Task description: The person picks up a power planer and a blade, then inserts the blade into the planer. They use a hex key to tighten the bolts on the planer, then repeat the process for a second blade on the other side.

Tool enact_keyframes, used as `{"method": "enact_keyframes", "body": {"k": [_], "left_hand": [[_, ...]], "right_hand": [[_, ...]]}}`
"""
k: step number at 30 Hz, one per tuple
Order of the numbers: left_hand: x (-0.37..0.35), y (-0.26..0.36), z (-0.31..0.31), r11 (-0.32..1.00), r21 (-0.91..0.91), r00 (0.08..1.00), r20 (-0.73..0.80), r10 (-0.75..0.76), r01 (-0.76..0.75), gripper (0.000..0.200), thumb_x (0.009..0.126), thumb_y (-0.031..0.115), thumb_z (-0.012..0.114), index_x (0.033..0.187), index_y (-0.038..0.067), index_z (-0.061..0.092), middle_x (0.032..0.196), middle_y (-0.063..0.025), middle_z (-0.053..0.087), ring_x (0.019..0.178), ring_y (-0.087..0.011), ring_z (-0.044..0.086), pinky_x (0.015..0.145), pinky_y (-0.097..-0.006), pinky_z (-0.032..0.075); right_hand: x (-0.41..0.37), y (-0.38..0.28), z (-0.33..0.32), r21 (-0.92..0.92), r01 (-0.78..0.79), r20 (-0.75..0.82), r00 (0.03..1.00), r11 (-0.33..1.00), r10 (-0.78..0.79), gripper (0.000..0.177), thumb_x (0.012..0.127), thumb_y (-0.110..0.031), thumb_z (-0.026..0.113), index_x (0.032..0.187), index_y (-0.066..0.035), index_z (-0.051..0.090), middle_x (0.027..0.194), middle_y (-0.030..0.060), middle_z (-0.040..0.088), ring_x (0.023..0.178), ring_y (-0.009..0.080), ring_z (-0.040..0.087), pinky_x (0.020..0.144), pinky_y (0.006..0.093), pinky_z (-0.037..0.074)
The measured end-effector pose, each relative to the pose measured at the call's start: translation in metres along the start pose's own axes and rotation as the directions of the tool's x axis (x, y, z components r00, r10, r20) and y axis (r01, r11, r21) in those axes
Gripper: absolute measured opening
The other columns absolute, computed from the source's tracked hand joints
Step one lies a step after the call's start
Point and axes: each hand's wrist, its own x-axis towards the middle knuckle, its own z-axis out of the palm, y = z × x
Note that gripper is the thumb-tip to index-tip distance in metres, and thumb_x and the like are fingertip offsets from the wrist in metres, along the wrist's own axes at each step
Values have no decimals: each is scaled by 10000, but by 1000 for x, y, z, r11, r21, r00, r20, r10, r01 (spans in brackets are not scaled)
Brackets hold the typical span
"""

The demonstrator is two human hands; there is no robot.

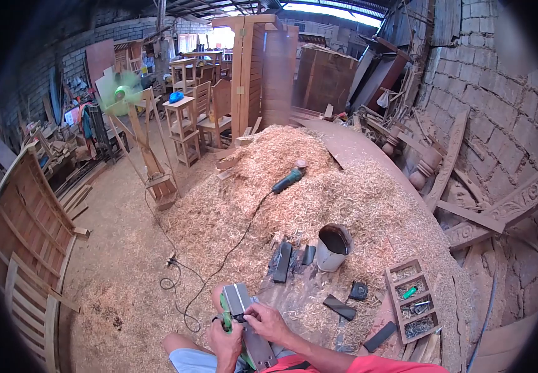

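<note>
Left grip [225, 340], right grip [270, 320], planer [238, 299] between

Rough block walls [492, 81] on both sides, daylight through a roof opening [331, 11]. Dirt floor [119, 248] under a broad heap of wood shavings [331, 193]. Unfinished chairs [185, 124] and a tall slatted cabinet [262, 68] at the back.

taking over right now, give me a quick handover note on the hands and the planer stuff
Left hand: closed round the green handle of the grey and green electric planer, held sole up.
Right hand: fingers curled on the planer's side; grip unclear.
Nearby: grey metal tin, dark flat blocks, wooden compartment tray of small parts, green angle grinder on the shavings pile.
Done: planer turned over, both hands on it.
Left: work on its underside looks unfinished.
</note>
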Motion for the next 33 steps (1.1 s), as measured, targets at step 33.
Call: {"method": "enact_keyframes", "body": {"k": [33], "left_hand": [[-4,23,-8,1000,19,999,32,9,-10,429,873,379,761,990,-30,711,946,-269,714,950,-476,656,877,-585,497]], "right_hand": [[-1,3,6,-233,320,-96,932,918,-349,229,1052,-220,710,1106,2,725,940,149,741,834,268,762,738,402,601]]}}
